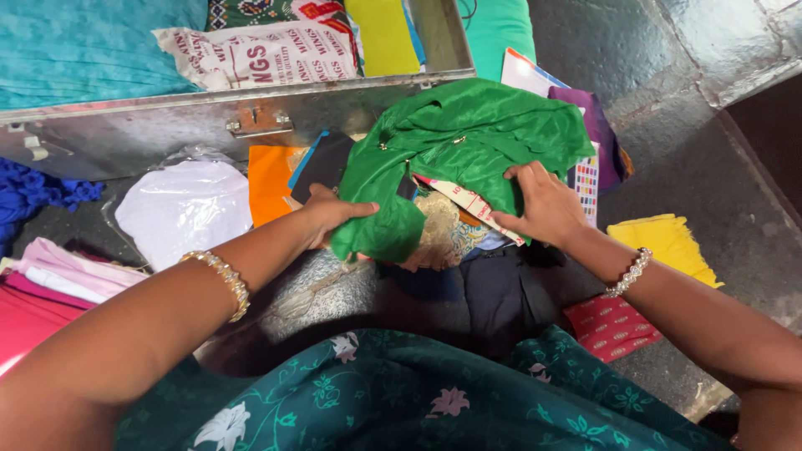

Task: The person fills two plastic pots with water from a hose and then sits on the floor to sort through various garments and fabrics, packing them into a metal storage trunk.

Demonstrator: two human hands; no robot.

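Left hand (327, 215): gripping left edge of green garment (455, 142) | Right hand (543, 205): fingers pressed flat on its right fold | Garment: atop cloth pile on floor (693, 150), before open metal trunk (150, 129) | Step: apparently mid-fold; next needs an even crease | Near: orange cloth (269, 179), yellow cloth (664, 238)

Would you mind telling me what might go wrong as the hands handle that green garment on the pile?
The green garment lies bunched, so a pull by the left hand may crease it. The right hand presses on a loose stack; the patterned cloth beneath might slide out onto the dark floor.
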